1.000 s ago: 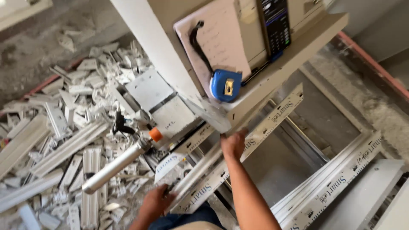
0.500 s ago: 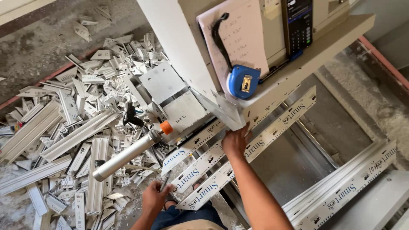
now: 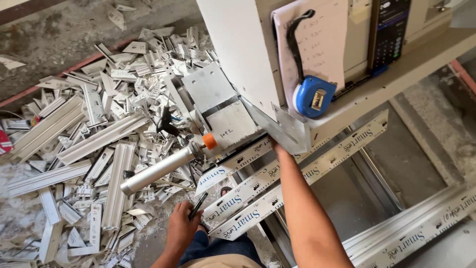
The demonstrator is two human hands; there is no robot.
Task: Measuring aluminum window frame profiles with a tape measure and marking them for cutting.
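Observation:
My left hand (image 3: 179, 229) is low in the head view, closed around a thin dark pen (image 3: 198, 206) whose tip points at the near ends of several white profile strips (image 3: 248, 191) with protective film. My right forearm (image 3: 302, 208) reaches up over those strips. My right hand (image 3: 276, 147) goes under a grey metal corner plate (image 3: 286, 130) at the workbench edge, so only the wrist shows and the fingers are hidden.
A blue tape measure (image 3: 312, 97), a handwritten paper sheet (image 3: 325, 44) and a dark calculator (image 3: 390, 30) lie on the workbench (image 3: 406, 67). A grey lever with an orange knob (image 3: 158, 169) sticks out left. White profile offcuts (image 3: 94, 129) cover the floor. More long profiles (image 3: 421, 223) lie right.
My right hand has slid further under the metal corner plate and is now hidden. My left hand stays low with the pen. The view has shifted slightly.

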